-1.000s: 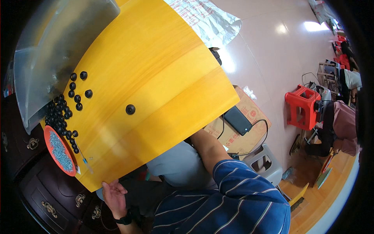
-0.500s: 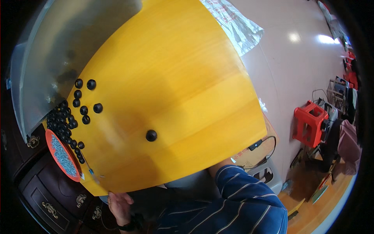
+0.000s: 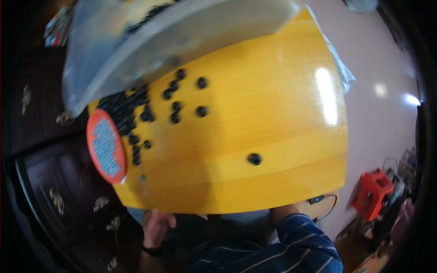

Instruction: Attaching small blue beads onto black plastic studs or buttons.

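Observation:
My left hand [image 3: 156,227], with a dark band at the wrist, is at the near edge of the yellow wooden tabletop [image 3: 273,132]. Its fingers look loosely apart and nothing shows in them, though the picture is blurred. My right forearm [image 3: 286,212], in a blue striped sleeve, passes under the near edge, so that hand is hidden. One round black knob-like piece [image 3: 254,159] lies alone towards the right front. Many more black pieces [image 3: 120,109] are heaped at the left, with several scattered beside the heap. Near my left hand lies a thin blurred tool with a blue-green part [image 3: 143,178].
An orange oval tray [image 3: 122,159] of small silvery pieces sits at the left edge. Behind it a large translucent plastic sheet or bag [image 3: 191,45] holds more black pieces. Dark drawers [image 3: 50,191] stand at left, a red stool [image 3: 373,193] at right. A cable [image 3: 334,207] hangs near the right corner.
The view has swung left, so the tabletop and its pieces appear farther right and more of the plastic shows. My left hand stays by the near edge, its fingers slightly changed.

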The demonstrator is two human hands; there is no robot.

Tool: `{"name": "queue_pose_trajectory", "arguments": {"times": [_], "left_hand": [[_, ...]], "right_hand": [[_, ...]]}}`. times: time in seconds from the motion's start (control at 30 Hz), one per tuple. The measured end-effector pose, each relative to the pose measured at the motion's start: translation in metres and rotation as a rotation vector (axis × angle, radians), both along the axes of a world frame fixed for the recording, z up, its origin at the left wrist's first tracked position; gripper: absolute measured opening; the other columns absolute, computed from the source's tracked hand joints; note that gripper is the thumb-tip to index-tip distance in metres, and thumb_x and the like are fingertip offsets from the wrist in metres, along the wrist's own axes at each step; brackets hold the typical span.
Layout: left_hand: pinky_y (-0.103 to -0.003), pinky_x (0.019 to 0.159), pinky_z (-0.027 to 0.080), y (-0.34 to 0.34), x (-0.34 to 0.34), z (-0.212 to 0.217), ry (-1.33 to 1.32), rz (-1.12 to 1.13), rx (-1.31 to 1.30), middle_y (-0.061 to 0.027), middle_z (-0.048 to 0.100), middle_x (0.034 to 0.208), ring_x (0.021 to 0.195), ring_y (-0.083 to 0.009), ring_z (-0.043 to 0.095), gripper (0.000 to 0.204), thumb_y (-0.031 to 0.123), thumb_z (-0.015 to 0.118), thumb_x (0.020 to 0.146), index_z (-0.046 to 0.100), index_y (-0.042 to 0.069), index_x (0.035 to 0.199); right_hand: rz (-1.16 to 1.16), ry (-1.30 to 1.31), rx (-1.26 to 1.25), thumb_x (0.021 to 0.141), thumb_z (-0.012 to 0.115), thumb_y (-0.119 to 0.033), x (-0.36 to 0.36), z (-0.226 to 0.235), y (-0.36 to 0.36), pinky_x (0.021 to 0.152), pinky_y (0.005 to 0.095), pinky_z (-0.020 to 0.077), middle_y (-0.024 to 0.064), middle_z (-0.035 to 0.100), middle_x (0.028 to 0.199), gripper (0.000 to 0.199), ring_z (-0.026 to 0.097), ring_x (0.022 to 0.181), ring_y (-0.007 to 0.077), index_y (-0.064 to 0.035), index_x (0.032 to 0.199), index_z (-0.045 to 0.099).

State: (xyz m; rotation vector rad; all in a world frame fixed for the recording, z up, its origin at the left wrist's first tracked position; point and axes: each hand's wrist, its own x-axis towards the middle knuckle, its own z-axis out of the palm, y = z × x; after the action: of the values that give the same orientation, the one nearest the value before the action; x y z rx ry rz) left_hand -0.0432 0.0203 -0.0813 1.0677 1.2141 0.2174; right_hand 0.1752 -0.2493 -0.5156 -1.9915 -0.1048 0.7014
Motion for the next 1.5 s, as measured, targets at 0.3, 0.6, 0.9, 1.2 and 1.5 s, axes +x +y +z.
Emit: {"name": "queue_pose_trajectory", "arguments": {"times": [0.3,0.6,0.9,1.2,1.5], "left_hand": [[-0.024,0.054,0.046,-0.006,0.021,0.037,0.288,-0.443,0.624,-0.0055,0.069,0.077,0.058,-0.0120,0.060,0.010,0.010,0.067,0.090,0.068,0.000,0.093],[-0.037,0.069,0.054,-0.008,0.048,0.032,0.177,-0.450,1.375,-0.0117,0.066,0.092,0.080,-0.0304,0.065,0.026,0.007,0.071,0.081,0.068,0.004,0.106],[-0.041,0.065,0.051,-0.004,0.052,0.025,0.230,-0.563,1.449,-0.0120,0.062,0.084,0.077,-0.0325,0.064,0.005,0.007,0.064,0.085,0.064,0.005,0.090],[-0.046,0.068,0.051,0.052,0.046,0.066,0.127,-0.297,1.400,-0.0143,0.065,0.085,0.080,-0.0366,0.064,0.006,0.008,0.064,0.085,0.061,0.004,0.088],[-0.045,0.070,0.053,0.108,0.061,0.059,0.189,-0.319,1.470,-0.0168,0.068,0.088,0.081,-0.0372,0.066,0.011,0.012,0.063,0.086,0.067,0.004,0.092]], "right_hand": [[0.286,-0.555,0.118,0.091,0.058,-0.024,0.023,0.084,0.047,0.059,0.0446,0.0519,0.0175,0.068,0.078,0.024,0.065,0.067,0.0325,-0.0012,0.088,0.063],[0.560,-0.518,-0.283,0.080,0.064,-0.025,0.052,0.278,0.003,0.065,0.0479,0.0536,0.0228,0.066,0.076,0.021,0.066,0.073,0.0411,-0.0038,0.084,0.067],[0.828,-0.120,0.236,0.078,0.072,-0.012,0.035,0.496,-0.004,0.056,0.0301,0.0501,0.0100,0.061,0.062,0.012,0.060,0.053,0.0172,-0.0027,0.080,0.064],[0.657,-0.674,0.364,0.082,0.065,-0.023,0.006,0.506,0.214,0.063,0.0424,0.0527,0.0140,0.067,0.071,0.017,0.067,0.067,0.0337,-0.0065,0.080,0.064],[0.628,-0.751,0.264,0.081,0.068,-0.020,-0.004,0.454,0.311,0.073,0.0439,0.0551,0.0147,0.071,0.086,0.019,0.069,0.080,0.0338,-0.0084,0.096,0.070]]}}
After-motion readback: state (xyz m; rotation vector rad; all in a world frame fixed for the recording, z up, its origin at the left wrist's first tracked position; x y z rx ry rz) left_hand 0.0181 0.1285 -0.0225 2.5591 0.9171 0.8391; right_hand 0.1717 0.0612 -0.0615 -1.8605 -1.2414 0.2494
